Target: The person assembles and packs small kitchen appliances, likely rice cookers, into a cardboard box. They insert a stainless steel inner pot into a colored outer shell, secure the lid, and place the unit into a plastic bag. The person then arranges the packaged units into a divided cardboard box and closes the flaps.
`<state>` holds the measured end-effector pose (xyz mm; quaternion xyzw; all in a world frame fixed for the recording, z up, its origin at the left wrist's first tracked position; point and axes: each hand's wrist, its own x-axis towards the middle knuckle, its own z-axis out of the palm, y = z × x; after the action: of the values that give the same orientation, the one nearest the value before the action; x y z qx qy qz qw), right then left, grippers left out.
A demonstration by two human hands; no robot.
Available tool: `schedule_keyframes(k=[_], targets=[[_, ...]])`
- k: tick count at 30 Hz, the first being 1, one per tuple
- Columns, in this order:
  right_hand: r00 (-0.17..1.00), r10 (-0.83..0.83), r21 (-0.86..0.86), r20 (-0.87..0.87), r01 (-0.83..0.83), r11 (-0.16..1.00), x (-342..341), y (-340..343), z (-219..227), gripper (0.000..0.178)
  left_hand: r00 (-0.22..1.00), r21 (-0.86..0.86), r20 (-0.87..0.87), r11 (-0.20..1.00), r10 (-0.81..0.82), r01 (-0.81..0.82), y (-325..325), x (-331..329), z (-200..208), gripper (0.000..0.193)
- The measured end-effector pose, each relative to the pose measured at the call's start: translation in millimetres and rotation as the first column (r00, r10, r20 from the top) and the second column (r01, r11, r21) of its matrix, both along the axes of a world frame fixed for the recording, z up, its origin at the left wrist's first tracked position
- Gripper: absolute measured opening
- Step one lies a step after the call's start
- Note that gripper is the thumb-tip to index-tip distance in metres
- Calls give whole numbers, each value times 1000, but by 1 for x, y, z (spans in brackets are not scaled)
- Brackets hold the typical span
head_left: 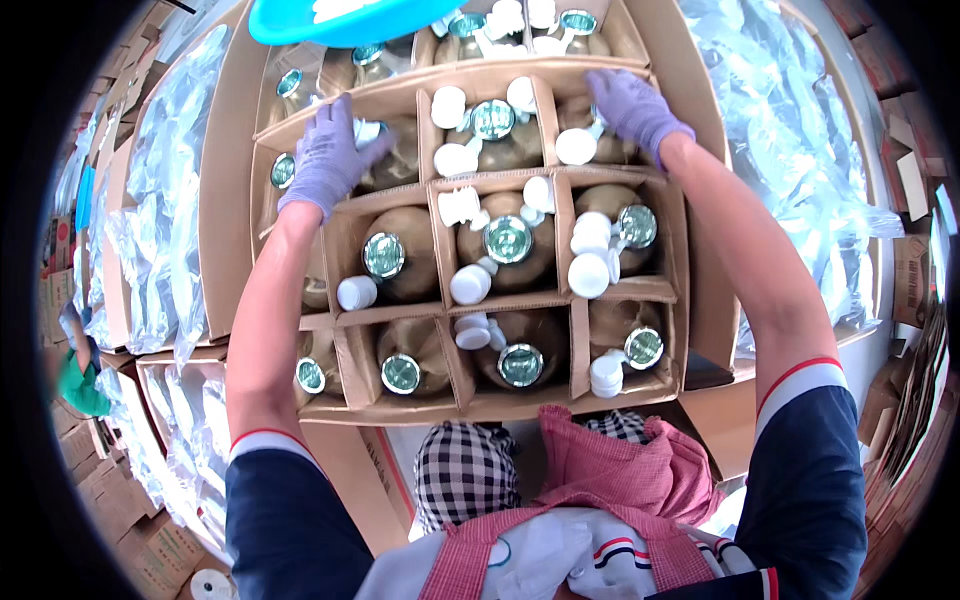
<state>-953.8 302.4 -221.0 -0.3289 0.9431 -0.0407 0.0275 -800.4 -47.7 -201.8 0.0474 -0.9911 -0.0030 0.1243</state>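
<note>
Both my hands wear purple gloves and reach over an open cardboard box [400, 408] split by cardboard dividers. Large rounded clear bottles [405, 268] with shiny silver-green tops stand in its compartments. White plastic cap-like pieces [470, 284] lie beside most of the tops. At the upper left, my left hand [335, 150] spreads its fingers over a divider, the thumb beside a partly hidden white piece [368, 133]. My right hand [635, 112] stretches its fingers down at the far right compartment, above another white piece [577, 146]. Its fingertips are partly hidden.
A bright blue basin [350, 28] with white pieces in it sits over the box's far edge. Boxes lined with clear plastic film [775, 120] flank both sides. A person in green [82, 380] is at the far left. Flattened cardboard [920, 390] is stacked at right.
</note>
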Motion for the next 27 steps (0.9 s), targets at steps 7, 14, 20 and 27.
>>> schedule_keyframes(k=[7, 14, 20, 27], targets=[[871, 458, 169, -178, -431, 886, 69, 3, 39, 41, 957, 833, 250, 537, -148, -134, -17, 10, -7, 52], [911, 376, 366, 168, -412, 835, 50, -7, 49, 50, 892, 471, 213, 842, -399, 264, 3, -33, 27, 50], [865, 501, 427, -2, -453, 783, 56, -11, 65, 44, 919, -447, 276, 808, -283, 383, 85, -62, -13, 44], [988, 150, 338, 34, -152, 929, 139, 55, 93, 37, 863, 246, -6, 836, -505, 491, 85, -45, 13, 39]])
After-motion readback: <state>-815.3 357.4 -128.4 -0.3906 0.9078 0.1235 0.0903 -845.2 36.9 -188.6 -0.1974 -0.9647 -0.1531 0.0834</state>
